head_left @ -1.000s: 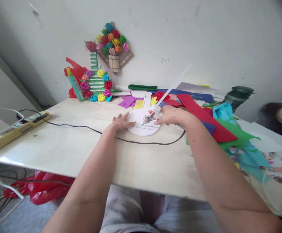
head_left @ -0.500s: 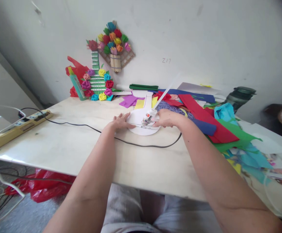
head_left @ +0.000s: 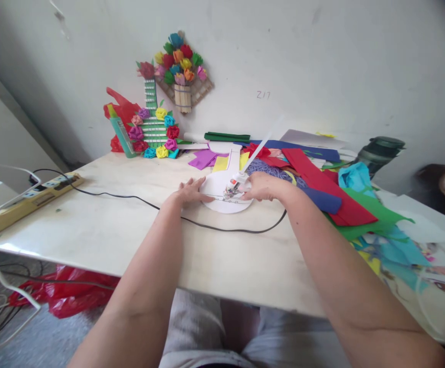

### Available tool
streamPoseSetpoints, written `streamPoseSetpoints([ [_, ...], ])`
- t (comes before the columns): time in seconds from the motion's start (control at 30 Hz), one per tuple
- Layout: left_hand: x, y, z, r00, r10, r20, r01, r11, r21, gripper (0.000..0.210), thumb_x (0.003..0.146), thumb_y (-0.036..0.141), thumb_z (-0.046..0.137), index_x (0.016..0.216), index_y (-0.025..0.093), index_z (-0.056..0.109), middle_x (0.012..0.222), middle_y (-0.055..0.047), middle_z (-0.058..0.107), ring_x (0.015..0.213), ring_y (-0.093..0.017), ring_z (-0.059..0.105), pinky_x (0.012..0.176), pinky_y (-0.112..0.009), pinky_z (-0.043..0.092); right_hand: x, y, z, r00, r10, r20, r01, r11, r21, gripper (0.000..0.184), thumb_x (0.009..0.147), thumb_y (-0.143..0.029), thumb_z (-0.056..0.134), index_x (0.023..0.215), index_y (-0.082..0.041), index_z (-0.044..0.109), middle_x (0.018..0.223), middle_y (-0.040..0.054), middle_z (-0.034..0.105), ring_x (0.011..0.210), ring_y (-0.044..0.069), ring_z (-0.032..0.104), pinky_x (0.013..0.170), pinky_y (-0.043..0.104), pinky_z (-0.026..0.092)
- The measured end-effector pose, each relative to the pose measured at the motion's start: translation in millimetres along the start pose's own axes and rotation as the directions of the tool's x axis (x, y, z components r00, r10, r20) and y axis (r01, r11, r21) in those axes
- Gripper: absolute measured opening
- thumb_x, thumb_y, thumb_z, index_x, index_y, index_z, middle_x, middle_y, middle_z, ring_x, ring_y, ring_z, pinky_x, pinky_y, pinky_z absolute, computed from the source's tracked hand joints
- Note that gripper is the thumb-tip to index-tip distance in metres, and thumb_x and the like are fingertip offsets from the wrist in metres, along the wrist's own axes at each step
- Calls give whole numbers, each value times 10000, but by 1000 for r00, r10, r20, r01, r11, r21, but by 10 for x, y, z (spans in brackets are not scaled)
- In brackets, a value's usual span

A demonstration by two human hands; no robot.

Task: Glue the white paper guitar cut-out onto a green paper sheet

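A white guitar-shaped paper cutout (head_left: 215,180) with drawn lines lies flat on the table, its neck pointing to the wall. My left hand (head_left: 191,193) rests on its left edge, fingers spread and thumb across the paper. In my right hand (head_left: 262,187) is a hot glue gun (head_left: 236,184), its nozzle low over the lower part of the cutout. A long white glue stick (head_left: 258,151) sticks up out of the gun's back. Whether the nozzle touches the paper I cannot tell. The gun's black cord (head_left: 230,230) curves across the table below both hands.
Coloured paper and crepe scraps (head_left: 333,191) heap at the right, beside a dark bottle (head_left: 379,156). A flower-trimmed guitar craft (head_left: 155,128) and a green glue bottle (head_left: 121,132) stand at the back left. A yellow power strip (head_left: 53,191) lies on the left edge.
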State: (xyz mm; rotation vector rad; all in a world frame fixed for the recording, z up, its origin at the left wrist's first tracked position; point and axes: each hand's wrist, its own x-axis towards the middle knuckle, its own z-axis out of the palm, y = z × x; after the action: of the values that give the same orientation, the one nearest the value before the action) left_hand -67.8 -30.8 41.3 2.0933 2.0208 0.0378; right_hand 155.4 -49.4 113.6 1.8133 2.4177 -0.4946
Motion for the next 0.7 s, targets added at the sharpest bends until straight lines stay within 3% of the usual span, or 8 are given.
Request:
streamPoseSetpoints([
  [0.13,7,2,-10,998,-25,56,29,997,-71,995,520,737,469,1358,369,78,1441,-41,96,1273,-381,88,977,-518,193,-16,-14,-5,1000,-8,11,8,1000,-4,389,640,-368,645,921,-107,585,580,40,591,480,130,541,414,198,370],
  [0.7,27,-19,7,998,-32,60,38,994,-106,1012,500,738,484,1356,377,81,1444,-30,73,1274,-382,40,986,-527,176,36,17,13,1000,10,19,-10,1000,14,354,630,-370,653,879,-129,581,544,22,574,450,129,531,375,201,351],
])
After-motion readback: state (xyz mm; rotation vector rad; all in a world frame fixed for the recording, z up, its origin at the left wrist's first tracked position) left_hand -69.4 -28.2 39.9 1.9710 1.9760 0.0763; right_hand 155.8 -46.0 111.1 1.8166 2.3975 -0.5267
